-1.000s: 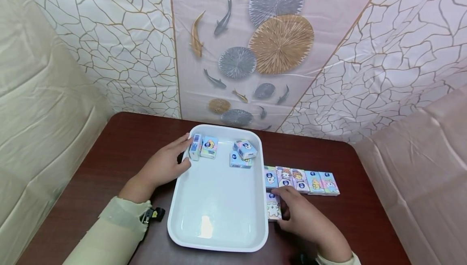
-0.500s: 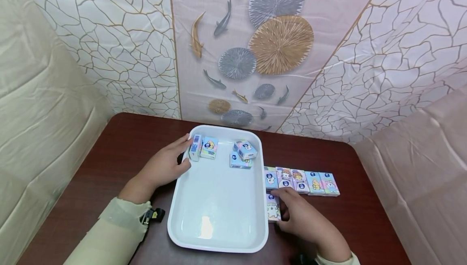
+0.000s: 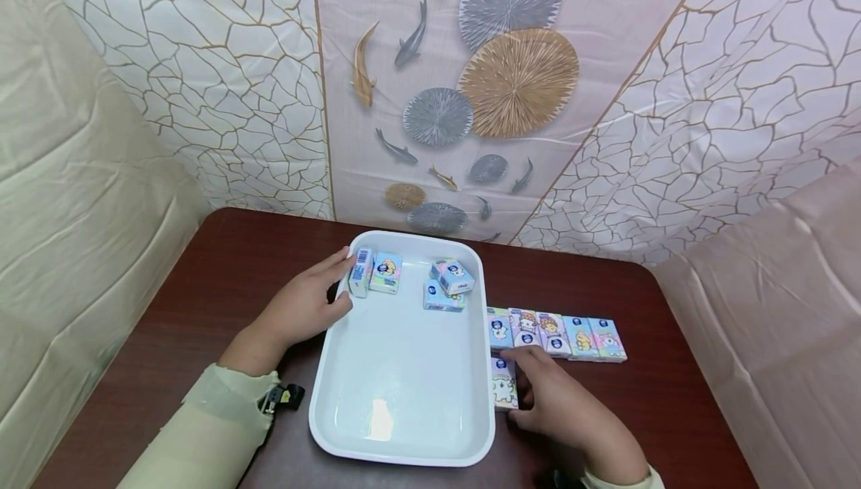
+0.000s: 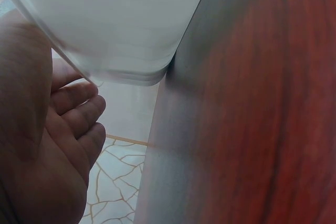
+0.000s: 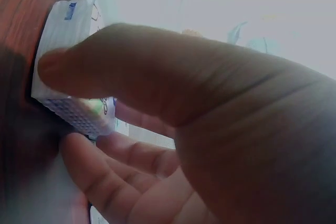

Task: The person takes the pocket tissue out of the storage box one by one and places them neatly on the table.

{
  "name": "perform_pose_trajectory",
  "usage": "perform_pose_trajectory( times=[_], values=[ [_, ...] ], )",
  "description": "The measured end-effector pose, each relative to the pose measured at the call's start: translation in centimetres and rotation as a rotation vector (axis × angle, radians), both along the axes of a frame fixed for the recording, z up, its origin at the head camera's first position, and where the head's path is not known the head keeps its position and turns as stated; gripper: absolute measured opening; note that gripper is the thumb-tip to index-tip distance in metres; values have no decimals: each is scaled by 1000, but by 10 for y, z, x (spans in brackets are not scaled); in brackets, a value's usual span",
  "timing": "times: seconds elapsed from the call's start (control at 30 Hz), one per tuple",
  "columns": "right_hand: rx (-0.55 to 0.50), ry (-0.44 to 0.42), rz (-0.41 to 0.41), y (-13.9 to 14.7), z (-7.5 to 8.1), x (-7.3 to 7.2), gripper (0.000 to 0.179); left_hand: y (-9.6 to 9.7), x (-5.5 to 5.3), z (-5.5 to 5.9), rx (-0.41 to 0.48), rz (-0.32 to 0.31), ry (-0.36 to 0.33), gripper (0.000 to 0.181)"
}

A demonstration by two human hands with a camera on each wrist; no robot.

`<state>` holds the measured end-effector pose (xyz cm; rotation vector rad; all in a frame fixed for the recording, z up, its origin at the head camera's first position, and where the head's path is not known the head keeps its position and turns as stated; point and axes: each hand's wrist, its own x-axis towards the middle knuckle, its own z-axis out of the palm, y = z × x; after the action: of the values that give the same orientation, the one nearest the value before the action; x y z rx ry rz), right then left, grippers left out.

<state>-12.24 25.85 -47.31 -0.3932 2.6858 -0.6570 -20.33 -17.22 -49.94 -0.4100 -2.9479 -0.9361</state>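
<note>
The right hand [image 3: 561, 403] has its thumb and fingers curled round a small tissue pack [image 3: 504, 383] that lies on the tabletop [image 3: 202, 302], touching the right edge of the white tray [image 3: 397, 399]. The right wrist view confirms it: the thumb lies across the pack's top and the fingers tuck under its side. To my eye, the grip wants to stay on the long sides and lift straight up, since the tray's raised rim is hard against the pack.

The left hand [image 3: 303, 306] rests with relaxed fingers against the tray's left rim near the far corner, steadying it and holding nothing.

Just beyond the right hand's fingertips sits a row of five packs [image 3: 554, 333]; a careless lift could nudge the nearest. Inside the tray, two packs [image 3: 377, 272] stand at the far left and two more [image 3: 447, 285] are piled at the far right.
</note>
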Motion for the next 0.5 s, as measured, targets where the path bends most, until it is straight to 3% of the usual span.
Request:
perform_pose_trajectory(
  times=[0.17, 0.5],
  values=[
    [-6, 17, 4, 0, 5, 1, 84, 0, 0, -1, 2, 6, 5, 70],
    [85, 187, 19, 4, 15, 4, 72, -1, -1, -2, 9, 5, 4, 71]
  ],
)
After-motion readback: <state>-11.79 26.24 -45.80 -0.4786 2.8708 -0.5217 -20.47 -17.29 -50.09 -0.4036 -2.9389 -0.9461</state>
